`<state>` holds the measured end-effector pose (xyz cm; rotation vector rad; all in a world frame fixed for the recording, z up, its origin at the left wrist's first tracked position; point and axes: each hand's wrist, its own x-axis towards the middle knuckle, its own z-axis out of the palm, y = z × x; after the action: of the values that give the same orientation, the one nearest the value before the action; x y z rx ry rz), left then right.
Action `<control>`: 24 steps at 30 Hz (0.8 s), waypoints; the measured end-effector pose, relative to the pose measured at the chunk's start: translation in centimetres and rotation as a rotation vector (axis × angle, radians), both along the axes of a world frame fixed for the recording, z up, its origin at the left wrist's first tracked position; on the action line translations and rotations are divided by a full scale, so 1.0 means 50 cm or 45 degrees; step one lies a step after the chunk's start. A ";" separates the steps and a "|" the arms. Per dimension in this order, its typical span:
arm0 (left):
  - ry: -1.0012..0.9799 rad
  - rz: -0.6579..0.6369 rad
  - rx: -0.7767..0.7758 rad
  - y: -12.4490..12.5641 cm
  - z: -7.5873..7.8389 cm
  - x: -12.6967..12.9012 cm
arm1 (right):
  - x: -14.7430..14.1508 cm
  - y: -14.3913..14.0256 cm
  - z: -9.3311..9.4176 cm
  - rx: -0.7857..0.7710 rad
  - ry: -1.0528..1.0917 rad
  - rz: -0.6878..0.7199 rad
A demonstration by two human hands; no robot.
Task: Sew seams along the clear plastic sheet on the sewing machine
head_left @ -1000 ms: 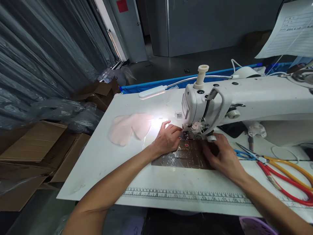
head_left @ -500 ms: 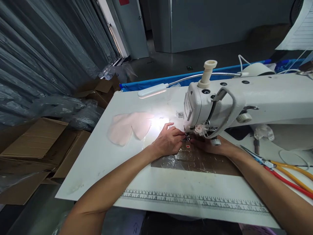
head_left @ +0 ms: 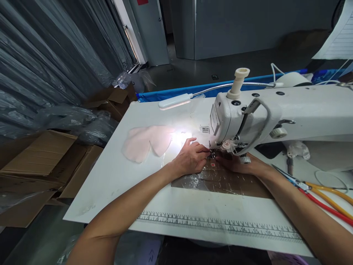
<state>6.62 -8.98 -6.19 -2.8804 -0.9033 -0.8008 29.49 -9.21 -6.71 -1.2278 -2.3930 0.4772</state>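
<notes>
To the far left of your left hand, an open cardboard box (head_left: 38,154) sits beside the table (head_left: 116,195). Between that box and your left hand, pink fabric (head_left: 140,141) lies flat on the white tabletop. Beyond your left hand, a slim lamp (head_left: 176,101) hangs above the table on its flexible neck. Your left hand (head_left: 190,158) rests palm down with fingers bent, its fingertips at the presser foot (head_left: 212,154); whether they pinch anything cannot be told. A brown panel (head_left: 234,182) lies beneath and between your hands and extends towards you. Nearer you than both hands, a ruler strip (head_left: 209,223) runs along the table edge. Your right hand (head_left: 238,163) lies over the panel on the opposite side of the foot, apart from your left; its grip is partly hidden and cannot be told. Above your right hand stands the white sewing machine (head_left: 311,114). To the right of that hand, scissors (head_left: 328,205) with a red handle lie on the table.
</notes>
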 end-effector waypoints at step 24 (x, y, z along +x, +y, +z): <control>-0.008 0.002 0.009 0.000 -0.001 0.001 | -0.010 -0.045 -0.001 -0.052 0.226 -0.442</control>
<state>6.68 -8.97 -6.23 -2.8724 -0.9016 -0.8117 29.01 -11.48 -6.73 -1.5127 -1.9788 0.5023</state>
